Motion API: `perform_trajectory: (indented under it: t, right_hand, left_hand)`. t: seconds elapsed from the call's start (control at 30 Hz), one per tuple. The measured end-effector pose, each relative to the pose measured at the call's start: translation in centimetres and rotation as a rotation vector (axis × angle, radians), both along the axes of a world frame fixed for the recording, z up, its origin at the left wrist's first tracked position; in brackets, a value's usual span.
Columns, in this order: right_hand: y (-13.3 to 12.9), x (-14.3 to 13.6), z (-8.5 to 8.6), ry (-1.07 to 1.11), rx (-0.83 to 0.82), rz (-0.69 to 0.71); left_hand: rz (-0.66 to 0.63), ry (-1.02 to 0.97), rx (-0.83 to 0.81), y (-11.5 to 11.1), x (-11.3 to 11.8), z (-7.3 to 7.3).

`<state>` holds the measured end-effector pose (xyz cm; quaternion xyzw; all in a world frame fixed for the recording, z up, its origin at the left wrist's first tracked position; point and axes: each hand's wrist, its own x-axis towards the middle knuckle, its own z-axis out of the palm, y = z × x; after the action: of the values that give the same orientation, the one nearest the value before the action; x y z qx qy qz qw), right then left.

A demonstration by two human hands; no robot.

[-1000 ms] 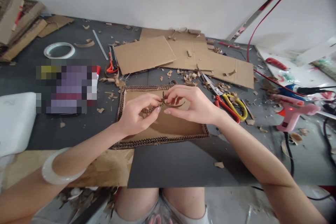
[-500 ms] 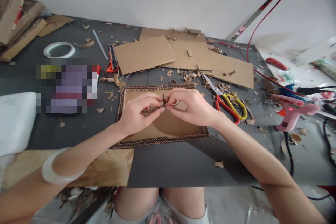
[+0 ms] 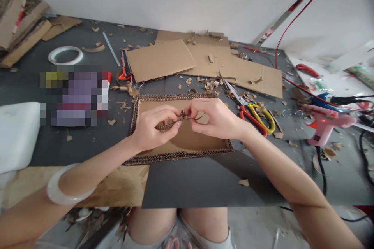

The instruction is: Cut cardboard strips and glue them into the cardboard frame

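Note:
Both hands meet over a shallow cardboard tray whose raised edges are made of corrugated strips. Pinched in my left hand is a narrow corrugated cardboard strip, its fluted edge showing below the fingers. My right hand has its thumb and forefinger closed on the strip's other end, where a thin curl of brown paper sticks out. The fingers partly cover the strip, so its full length is hidden.
Red-and-yellow-handled scissors lie right of the tray. Farther right stands a pink glue gun with a black cord. Cardboard sheets, an orange utility knife, a tape roll and many paper scraps lie around.
My right fingers have drawn slightly right, away from the left fingertips, and the strip between them shows a little more. The tray and tools have stayed put.

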<state>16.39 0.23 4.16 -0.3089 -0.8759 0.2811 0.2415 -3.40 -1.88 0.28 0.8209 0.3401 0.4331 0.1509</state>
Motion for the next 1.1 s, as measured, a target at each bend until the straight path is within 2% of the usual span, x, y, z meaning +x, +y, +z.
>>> perform_trajectory:
  t: [0.17,0.6,1.1]
  right_hand:
    - [0.21,0.32,-0.05,0.039,0.010,-0.020]
    - [-0.12,-0.21,-0.68,-0.041,0.085,-0.008]
    - [0.11,0.18,0.17,-0.009,-0.011,0.053]
  left_hand:
    - [-0.007,-0.035,-0.041,0.14,-0.21,0.00]
    - [0.006,-0.019,-0.024,0.29,0.07,-0.26]
    - [-0.028,-0.025,-0.007,0.16,0.08,0.05]
